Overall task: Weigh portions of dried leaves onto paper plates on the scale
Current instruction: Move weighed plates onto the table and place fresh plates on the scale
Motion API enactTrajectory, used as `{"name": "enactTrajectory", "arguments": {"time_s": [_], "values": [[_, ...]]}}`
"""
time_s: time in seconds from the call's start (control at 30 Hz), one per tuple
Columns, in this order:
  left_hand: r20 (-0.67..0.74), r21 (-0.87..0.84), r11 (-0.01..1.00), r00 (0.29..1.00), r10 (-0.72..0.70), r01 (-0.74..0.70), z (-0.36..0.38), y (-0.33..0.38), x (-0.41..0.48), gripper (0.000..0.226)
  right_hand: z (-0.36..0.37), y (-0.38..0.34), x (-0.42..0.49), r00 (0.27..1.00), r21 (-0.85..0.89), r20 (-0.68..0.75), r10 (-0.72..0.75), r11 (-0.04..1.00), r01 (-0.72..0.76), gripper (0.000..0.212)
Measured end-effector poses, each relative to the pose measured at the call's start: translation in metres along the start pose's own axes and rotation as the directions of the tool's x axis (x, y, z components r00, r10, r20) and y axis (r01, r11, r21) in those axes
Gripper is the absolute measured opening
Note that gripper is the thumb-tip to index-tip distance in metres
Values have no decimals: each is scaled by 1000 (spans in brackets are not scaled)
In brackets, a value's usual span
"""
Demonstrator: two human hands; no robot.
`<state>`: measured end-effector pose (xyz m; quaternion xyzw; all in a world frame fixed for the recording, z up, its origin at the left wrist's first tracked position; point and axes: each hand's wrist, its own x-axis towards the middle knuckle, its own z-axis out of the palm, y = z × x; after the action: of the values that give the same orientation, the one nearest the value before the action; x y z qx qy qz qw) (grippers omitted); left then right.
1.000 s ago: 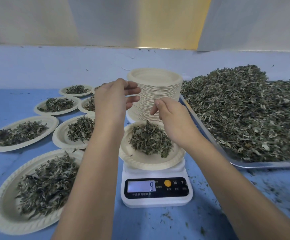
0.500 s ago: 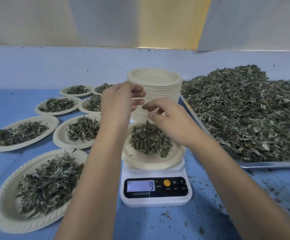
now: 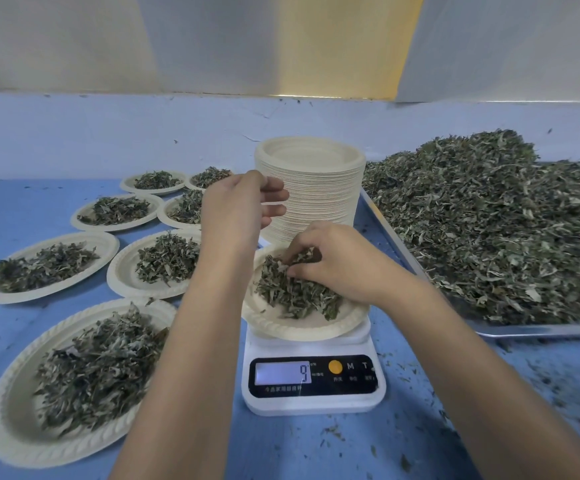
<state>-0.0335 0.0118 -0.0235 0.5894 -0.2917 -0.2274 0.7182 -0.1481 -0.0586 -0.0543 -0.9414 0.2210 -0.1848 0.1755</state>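
Right hand (image 3: 333, 261) has dropped, pinching dried green leaves (image 3: 292, 296) on the weighed cream paper plate (image 3: 316, 329) (trimming, likely); left hand (image 3: 236, 206) hangs open.

The white scale (image 3: 312, 400) stands on the blue table (image 3: 22, 209), and I read 9 on its display. A cream paper plate (image 3: 281, 327) with a ribbed rim sits on its platform, holding a loose portion (image 3: 295, 299) of grey-green dried leaves heaped at the middle. The right hand (image 3: 333, 261) curls its fingers into the far side of the heap. Just behind the scale I see a tall stack of empty plates (image 3: 316, 188). To the left, filled plates (image 3: 4, 410) lie flat in rows, each with its own heap. To the right, a big pile of leaves (image 3: 489, 230) covers a metal tray (image 3: 541, 330).
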Motion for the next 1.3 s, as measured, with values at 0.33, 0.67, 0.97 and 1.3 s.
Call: {"name": "enactTrajectory", "arguments": {"time_s": [0.33,0.67,0.97,1.3], "values": [[18,-78,977,980,-196,197,4,-10,4,24,-16,2,3,937,492,-299,183,871,-13,12],[313,-354,796,865,-393,490,26,-10,-11,47,-9,-15,5,844,723,-453,287,672,160,18],[210,-454,749,875,-436,482,31,-14,-8,38,4,-23,3,891,396,-441,112,915,81,20],[40,-461,832,943,-329,310,31,-19,-6,25,7,-28,2,853,392,-505,131,915,92,17]]}}
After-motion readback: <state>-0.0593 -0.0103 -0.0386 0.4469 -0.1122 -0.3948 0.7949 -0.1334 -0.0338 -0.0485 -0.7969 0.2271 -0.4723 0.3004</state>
